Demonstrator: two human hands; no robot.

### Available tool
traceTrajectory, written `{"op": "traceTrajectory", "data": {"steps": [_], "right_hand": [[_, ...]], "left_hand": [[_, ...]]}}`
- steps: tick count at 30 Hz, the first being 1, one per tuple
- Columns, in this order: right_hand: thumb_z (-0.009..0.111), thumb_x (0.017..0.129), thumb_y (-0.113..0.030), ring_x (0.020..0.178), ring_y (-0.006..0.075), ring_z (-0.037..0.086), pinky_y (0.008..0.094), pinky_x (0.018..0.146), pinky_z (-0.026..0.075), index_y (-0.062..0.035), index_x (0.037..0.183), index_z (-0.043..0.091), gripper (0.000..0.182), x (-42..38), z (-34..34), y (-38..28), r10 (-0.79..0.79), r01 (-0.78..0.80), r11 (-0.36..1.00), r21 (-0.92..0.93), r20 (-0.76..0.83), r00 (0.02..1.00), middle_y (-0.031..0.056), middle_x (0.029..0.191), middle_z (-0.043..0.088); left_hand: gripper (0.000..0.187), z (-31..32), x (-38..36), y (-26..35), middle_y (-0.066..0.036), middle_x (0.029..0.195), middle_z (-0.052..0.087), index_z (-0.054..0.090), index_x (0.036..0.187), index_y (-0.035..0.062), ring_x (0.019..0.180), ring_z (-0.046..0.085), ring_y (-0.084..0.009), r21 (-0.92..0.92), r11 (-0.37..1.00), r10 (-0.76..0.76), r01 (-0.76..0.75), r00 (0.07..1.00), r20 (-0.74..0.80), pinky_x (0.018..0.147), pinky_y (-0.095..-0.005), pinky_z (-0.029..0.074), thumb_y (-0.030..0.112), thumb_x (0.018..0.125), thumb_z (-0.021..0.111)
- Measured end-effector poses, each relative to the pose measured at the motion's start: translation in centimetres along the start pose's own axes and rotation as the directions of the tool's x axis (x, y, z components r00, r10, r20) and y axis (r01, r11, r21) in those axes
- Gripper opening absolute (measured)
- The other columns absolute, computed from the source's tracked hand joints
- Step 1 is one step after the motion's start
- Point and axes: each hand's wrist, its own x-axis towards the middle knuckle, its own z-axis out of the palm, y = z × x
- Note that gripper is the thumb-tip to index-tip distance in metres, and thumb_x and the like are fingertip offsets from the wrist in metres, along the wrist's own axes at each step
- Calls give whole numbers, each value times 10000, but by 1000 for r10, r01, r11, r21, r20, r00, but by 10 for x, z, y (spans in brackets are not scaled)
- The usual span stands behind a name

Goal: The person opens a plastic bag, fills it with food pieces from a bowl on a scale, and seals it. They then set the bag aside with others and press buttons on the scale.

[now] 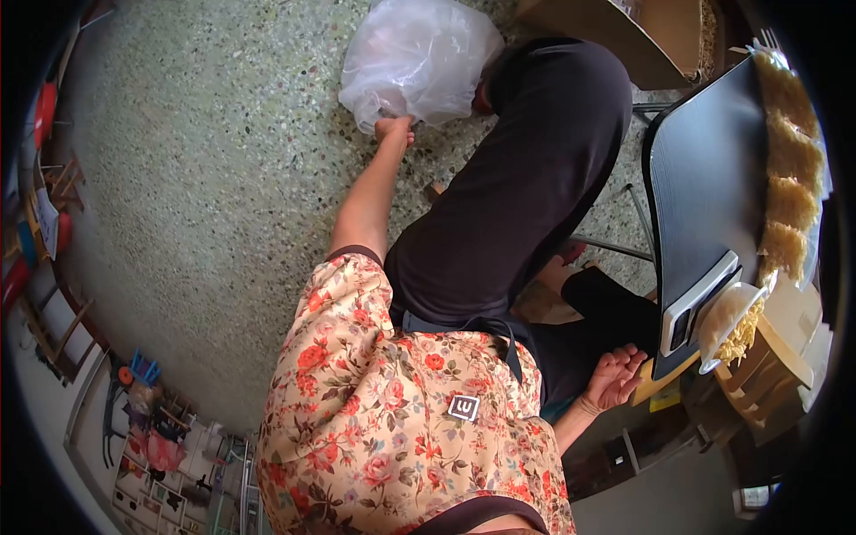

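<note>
Evidently, the left hand (393, 131) has a plastic bag (419, 58) gripped above the speckled floor (205, 160).
The fingers close on its edge, probably for control; the right hand (613, 379), open and loosely curled, nears the surface (709, 160), where golden bundles (789, 201) line one side, perhaps for easy reach.

Peripheral objects: the small blue chair (144, 367); pink bundle (164, 448), below the chair; metal rack (249, 486), to its lower right; wooden frame (68, 183), well above and leftward.

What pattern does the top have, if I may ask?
The top has red flowers on beige, clearest in the head view.
</note>
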Motion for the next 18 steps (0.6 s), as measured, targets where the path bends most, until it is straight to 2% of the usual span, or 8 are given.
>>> {"op": "traceTrajectory", "data": {"steps": [5, 11, 13, 14, 16, 18], "right_hand": [[671, 1015, -266, 1166, 235, 497, 451, 1007, 440, -55, 1451, 515, 509, 2, -1, 0, -2, 2, 1000, -27, -16, 1000, 110, 1385, 444], [668, 1017, -278, 1172, 233, 496, 454, 1012, 441, -53, 1446, 519, 507, 3, -2, 1, 1, -1, 999, -41, 0, 1000, 115, 1381, 453], [665, 1018, -252, 1173, 232, 484, 450, 1020, 427, -42, 1450, 514, 504, 3, -1, 1, 4, -4, 1000, -17, 25, 1000, 111, 1393, 445], [662, 1019, -226, 1173, 230, 471, 446, 1027, 412, -31, 1454, 508, 501, 2, 0, 2, 8, -8, 1000, 2, 44, 999, 107, 1404, 437], [662, 1020, -255, 1174, 236, 482, 451, 1022, 425, -43, 1446, 519, 497, 1, -4, 1, -1, 1, 1000, 1, 52, 999, 112, 1398, 444], [663, 1020, -284, 1175, 242, 493, 456, 1017, 437, -54, 1438, 531, 494, 1, -6, 1, -8, 8, 1000, -2, 61, 998, 118, 1392, 451]], "left_hand": [[210, 8, 0, 2, -88, 660, 686, 660, 733, 6, 475, 635, -161, 69, 997, -21, 24, 999, -46, 377, -301, 496, 98, 779, 843], [167, -9, -5, 6, -95, 709, 705, 671, 783, 18, 528, 660, -166, 99, 995, 17, -14, 999, -33, 386, -295, 491, 126, 817, 794], [125, -22, -8, 8, -95, 751, 712, 661, 826, 30, 561, 682, -175, 95, 979, 177, -180, 984, 33, 397, -297, 509, 115, 837, 753], [125, -30, -9, 11, -95, 751, 712, 661, 826, 30, 561, 682, -175, 93, 978, 185, -186, 982, 28, 397, -297, 509, 115, 837, 753], [131, -49, -17, 27, -92, 787, 715, 648, 909, 37, 557, 687, -177, -140, 964, 247, -226, 957, 154, 405, -298, 525, 91, 835, 741], [125, -68, -30, 47, -94, 778, 718, 653, 890, 33, 572, 704, -181, -220, 949, 268, -227, 946, 183, 398, -284, 518, 94, 823, 740]]}}
